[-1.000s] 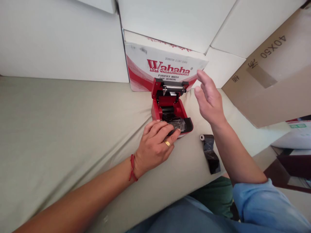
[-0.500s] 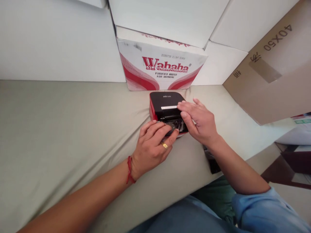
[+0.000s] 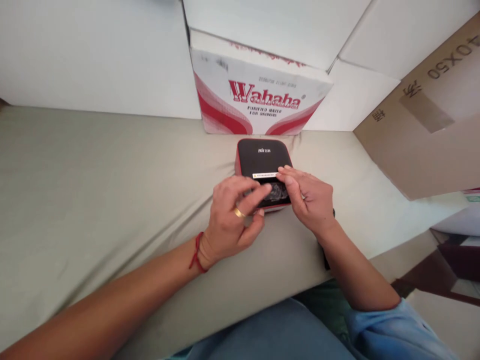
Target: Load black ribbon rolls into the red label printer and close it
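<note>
Printer [image 3: 263,160] lid down, on beige cushion [image 3: 93,185] before Wahaha box [image 3: 262,100] | left hand [image 3: 230,220] grip loose, fingertips on printer's front edge | right hand [image 3: 309,200] grip open, fingers flat on lid, clasping nothing

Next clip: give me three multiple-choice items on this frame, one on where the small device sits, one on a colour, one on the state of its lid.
1. Where is the printer?
A. In front of the Wahaha box
B. On the brown carton
C. On the person's lap

2. What colour is the cord on the left wrist?
A. Blue
B. Red
C. Green

3. How is the printer's lid?
A. Raised
B. Removed
C. Closed

Answers: 1 A, it sits on the cloth just before that box. 2 B, a red cord circles the wrist. 3 C, the black top lies flat, with the left hand and right hand at its front edge.
</note>
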A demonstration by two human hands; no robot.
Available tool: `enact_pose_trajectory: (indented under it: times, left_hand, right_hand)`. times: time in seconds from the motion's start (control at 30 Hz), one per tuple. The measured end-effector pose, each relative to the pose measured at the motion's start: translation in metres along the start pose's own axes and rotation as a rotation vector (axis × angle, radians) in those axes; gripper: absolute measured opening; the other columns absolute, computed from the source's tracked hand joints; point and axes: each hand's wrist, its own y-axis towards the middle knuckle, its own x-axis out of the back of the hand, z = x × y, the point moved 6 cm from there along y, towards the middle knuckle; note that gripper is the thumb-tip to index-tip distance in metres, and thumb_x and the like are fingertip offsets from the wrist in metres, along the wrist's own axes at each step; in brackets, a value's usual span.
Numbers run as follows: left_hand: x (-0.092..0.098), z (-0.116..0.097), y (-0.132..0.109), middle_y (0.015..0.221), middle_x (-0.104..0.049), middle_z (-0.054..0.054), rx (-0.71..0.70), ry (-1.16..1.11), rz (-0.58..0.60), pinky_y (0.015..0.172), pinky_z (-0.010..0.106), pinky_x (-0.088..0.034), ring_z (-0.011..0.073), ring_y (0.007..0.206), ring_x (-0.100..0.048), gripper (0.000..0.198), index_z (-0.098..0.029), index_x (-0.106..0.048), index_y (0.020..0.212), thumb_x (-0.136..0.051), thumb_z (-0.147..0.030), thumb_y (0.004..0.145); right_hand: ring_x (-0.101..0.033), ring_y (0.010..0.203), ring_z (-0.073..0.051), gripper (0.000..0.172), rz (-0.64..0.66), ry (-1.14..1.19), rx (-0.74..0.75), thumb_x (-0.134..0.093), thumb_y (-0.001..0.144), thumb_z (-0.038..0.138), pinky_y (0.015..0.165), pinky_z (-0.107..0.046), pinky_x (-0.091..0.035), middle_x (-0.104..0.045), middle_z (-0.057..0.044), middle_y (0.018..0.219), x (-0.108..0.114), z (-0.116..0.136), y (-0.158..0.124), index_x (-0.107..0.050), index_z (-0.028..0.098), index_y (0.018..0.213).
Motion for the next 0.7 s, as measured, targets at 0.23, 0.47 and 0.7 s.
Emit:
enact_pose_trajectory:
  times: [0.23,0.47,0.7]
  left_hand:
    - [-0.018,0.077,-0.018,0.181,-0.046,0.009,0.556,-0.365,0.048,0.141,0.062,-0.042,0.0348,0.171,-0.045,0.081,-0.038,-0.038,0.178,-0.068,-0.033,0.103]
    - [-0.042,0.098,-0.024,0.196,-0.03,0.005,0.664,-0.724,0.221,0.143,0.058,-0.044,0.0303,0.18,-0.036,0.084,-0.041,-0.024,0.184,-0.061,-0.047,0.109]
    - [-0.043,0.095,-0.025,0.199,-0.022,0.006,0.666,-0.756,0.252,0.143,0.052,-0.046,0.0298,0.182,-0.032,0.096,-0.038,-0.017,0.186,-0.064,-0.067,0.108]
  right_hand:
    - [-0.081,0.139,-0.029,0.027,-0.072,0.052,0.075,-0.062,0.115,0.026,0.133,-0.056,-0.056,-0.087,-0.008,0.14,0.003,0.013,-0.021,-0.088,0.029,0.122]
    - [-0.089,0.119,-0.029,0.031,-0.115,0.093,0.301,-0.064,0.109,0.021,0.114,-0.052,-0.071,-0.092,-0.007,0.122,0.0,0.017,-0.034,-0.087,0.029,0.128]
    - [-0.087,0.12,-0.032,0.043,-0.126,0.113,0.293,-0.067,0.106,0.021,0.107,-0.057,-0.072,-0.092,-0.005,0.125,-0.001,0.014,-0.035,-0.082,0.034,0.144]
